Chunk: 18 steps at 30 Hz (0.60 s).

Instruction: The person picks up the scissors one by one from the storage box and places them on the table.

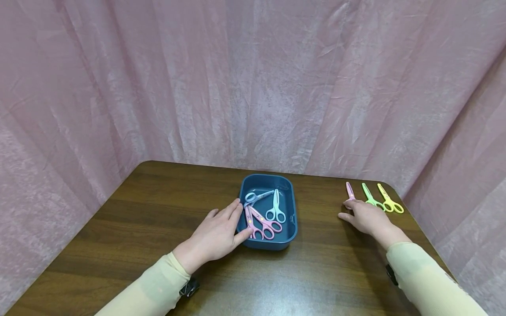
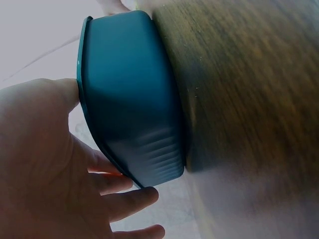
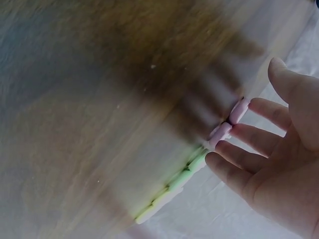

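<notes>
Pale sleeves [image 1: 148, 287] lead to two hands over a brown table [image 1: 158, 210]. The left hand [image 1: 215, 235] is loosely spread, its thumb and fingers against the rim of a dark blue bin [image 1: 269, 245] without closing round it. Inside, just right of those fingertips, lie two pink scissors [image 1: 261, 218] and blue scissors [image 1: 264, 195]; aqua scissors [image 1: 276, 199] sit farther right. The right hand [image 1: 369, 215] has its fingers extended, thumb apart, at the handles of another pink pair [image 1: 349, 191]; whether they touch, I cannot tell. Right of these fingers lie green scissors [image 1: 367, 193], then yellow scissors [image 1: 387, 201].
</notes>
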### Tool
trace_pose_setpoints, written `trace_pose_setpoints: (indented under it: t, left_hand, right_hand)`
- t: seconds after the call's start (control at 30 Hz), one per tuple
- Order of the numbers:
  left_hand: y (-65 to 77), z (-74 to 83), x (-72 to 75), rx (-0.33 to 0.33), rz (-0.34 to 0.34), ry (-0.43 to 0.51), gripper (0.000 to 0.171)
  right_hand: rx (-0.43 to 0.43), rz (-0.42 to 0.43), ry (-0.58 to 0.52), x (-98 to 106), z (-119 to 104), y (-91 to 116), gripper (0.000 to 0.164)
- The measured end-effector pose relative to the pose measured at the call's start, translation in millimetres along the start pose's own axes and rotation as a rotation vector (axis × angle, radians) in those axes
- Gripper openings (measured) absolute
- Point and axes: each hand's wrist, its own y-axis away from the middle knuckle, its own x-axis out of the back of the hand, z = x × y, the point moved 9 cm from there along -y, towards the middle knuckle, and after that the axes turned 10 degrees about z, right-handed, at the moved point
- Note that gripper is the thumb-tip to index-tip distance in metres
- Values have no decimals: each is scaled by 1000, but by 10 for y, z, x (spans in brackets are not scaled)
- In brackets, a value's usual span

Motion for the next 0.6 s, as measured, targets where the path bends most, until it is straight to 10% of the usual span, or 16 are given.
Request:
trace_pose_setpoints:
  t: [0.6]
  left_hand:
    - [-7,-2,-3,8,-2,2,89]
  right_hand:
    - [-13,5,-8,2,67,20,44]
